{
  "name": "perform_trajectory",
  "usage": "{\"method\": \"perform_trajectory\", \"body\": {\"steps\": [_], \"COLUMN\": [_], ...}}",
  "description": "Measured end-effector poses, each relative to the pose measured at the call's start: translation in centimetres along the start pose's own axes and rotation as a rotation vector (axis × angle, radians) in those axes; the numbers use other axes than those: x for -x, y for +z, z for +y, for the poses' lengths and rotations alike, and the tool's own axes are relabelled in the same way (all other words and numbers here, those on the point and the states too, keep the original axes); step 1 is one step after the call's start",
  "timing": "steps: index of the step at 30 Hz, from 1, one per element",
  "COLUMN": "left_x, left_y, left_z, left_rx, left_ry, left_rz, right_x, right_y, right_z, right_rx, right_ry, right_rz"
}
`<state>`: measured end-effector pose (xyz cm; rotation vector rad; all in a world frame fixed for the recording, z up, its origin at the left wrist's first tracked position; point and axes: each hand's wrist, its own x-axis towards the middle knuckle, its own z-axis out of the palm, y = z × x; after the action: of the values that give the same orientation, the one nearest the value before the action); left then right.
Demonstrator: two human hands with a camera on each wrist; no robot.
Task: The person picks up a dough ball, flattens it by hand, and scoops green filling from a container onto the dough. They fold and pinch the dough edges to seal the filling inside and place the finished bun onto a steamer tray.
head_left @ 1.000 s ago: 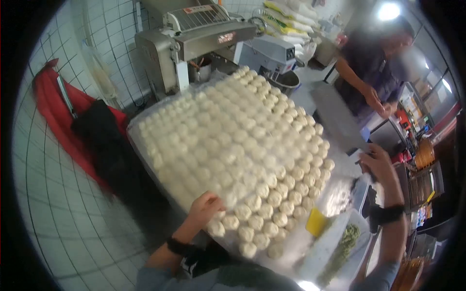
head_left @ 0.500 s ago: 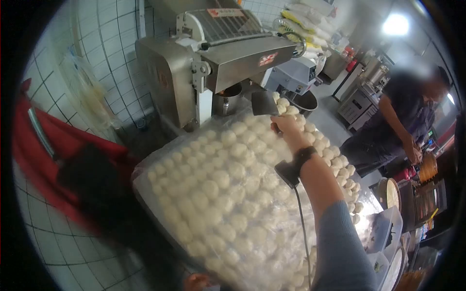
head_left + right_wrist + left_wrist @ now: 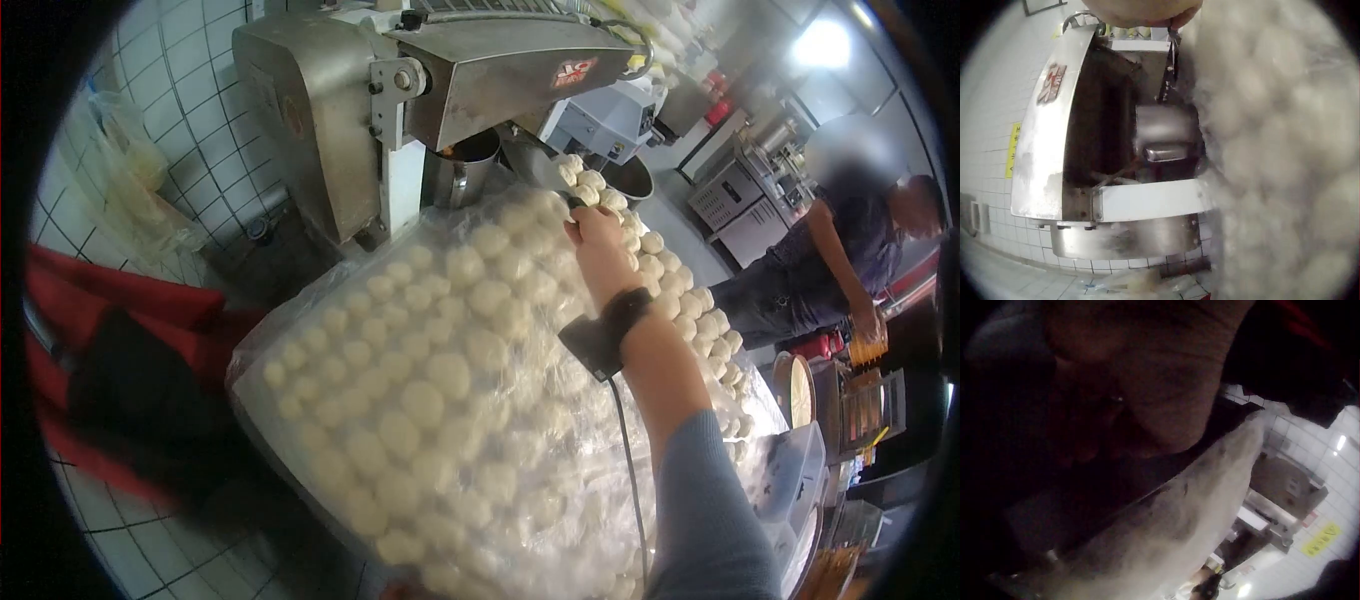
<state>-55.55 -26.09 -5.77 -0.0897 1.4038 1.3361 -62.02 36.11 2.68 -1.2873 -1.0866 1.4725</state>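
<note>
Right hand (image 3: 600, 238): fingers curled round cleaver (image 3: 540, 168) handle
Left hand (image 3: 1141, 381): fingers too dark to tell
Buns (image 3: 690, 305): left rows under plastic sheet (image 3: 560, 400)

Dough balls (image 3: 690, 305) dozens; one plastic sheet (image 3: 580, 430), one blade (image 3: 535, 165), one pot (image 3: 442, 180).

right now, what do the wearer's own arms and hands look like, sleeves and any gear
The right arm has a blue-grey sleeve ending below the elbow, then a black wrist strap with a boxy black unit and a thin dark cable. The right hand is ungloved. The left hand is dim but looks bare; its sleeve can't be made out.
</note>
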Motion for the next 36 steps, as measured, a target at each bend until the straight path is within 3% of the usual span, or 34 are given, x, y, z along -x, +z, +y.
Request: {"method": "perform_trajectory", "body": {"steps": [2,3,4,6,8,9,11,12,14,17,18,20,21,25,27,28,30,31,33,34,36], "left_x": [0.1,0.2,0.4,0.6,1.0,1.3,1.7,1.3,1.1,1.6,1.9,3.0,3.7,2.3,0.4,0.1,0.5,1.8,4.9,5.9,7.9], "left_y": [0.3,0.4,0.6,1.4,2.3,2.8,3.0,1.3,0.2,1.0,1.8,3.7,4.1,1.9,0.7,0.1,0.5,2.0,6.8,8.0,10.5], "left_z": [0.2,0.4,0.6,1.1,2.0,2.7,2.6,0.2,-1.6,-0.7,0.1,1.9,2.4,0.2,-3.1,-3.2,-3.7,-3.2,-1.2,-1.3,-1.4], "left_rx": [-0.024,-0.040,-0.055,-0.093,-0.134,-0.165,-0.207,-0.091,-0.096,-0.142,-0.182,-0.202,-0.208,-0.356,-0.239,-0.293,-0.778,-0.827,-1.118,-1.140,-1.150], "left_ry": [-0.036,-0.054,-0.075,-0.114,-0.140,-0.156,-0.186,-0.201,-0.125,-0.025,-0.015,-0.031,-0.052,-0.104,0.006,-0.014,-0.239,-0.271,-0.223,-0.239,-0.148], "left_rz": [0.019,0.028,0.040,0.075,0.130,0.173,0.204,0.037,-0.016,-0.074,-0.081,-0.011,0.066,-0.054,0.198,0.162,-0.161,-0.201,-0.465,-0.481,-0.711], "right_x": [1.4,-0.5,-3.6,-4.1,-3.6,-0.7,-2.1,-2.5,0.2,7.5,9.8,14.1,16.3,24.6,28.7,30.8,37.4,39.4,43.5,45.1,47.9], "right_y": [1.5,2.0,2.3,1.4,1.0,0.3,-2.0,-3.3,-5.2,-8.8,-10.6,-15.0,-17.2,-28.3,-34.0,-37.1,-45.0,-47.6,-51.5,-53.8,-58.0], "right_z": [-0.5,0.3,2.0,2.9,2.1,-0.1,0.6,0.9,-0.8,-4.3,-5.3,-6.7,-7.5,-9.8,-11.2,-11.4,-13.8,-14.3,-15.9,-16.3,-16.8], "right_rx": [0.188,0.184,0.201,0.217,0.716,0.505,0.533,0.570,0.502,0.245,0.236,0.165,0.189,0.287,0.325,0.306,0.239,0.224,0.260,0.267,0.292], "right_ry": [-0.071,-0.073,-0.188,-0.287,-0.828,-0.505,-0.541,-0.574,-0.519,-0.464,-0.470,-0.385,-0.349,-0.237,-0.196,-0.208,-0.168,-0.213,-0.232,-0.231,-0.244], "right_rz": [0.341,0.340,0.136,-0.059,0.144,0.071,0.153,0.242,0.189,-0.148,-0.134,-0.291,-0.260,-0.149,-0.056,-0.004,0.202,0.234,0.350,0.384,0.460]}}
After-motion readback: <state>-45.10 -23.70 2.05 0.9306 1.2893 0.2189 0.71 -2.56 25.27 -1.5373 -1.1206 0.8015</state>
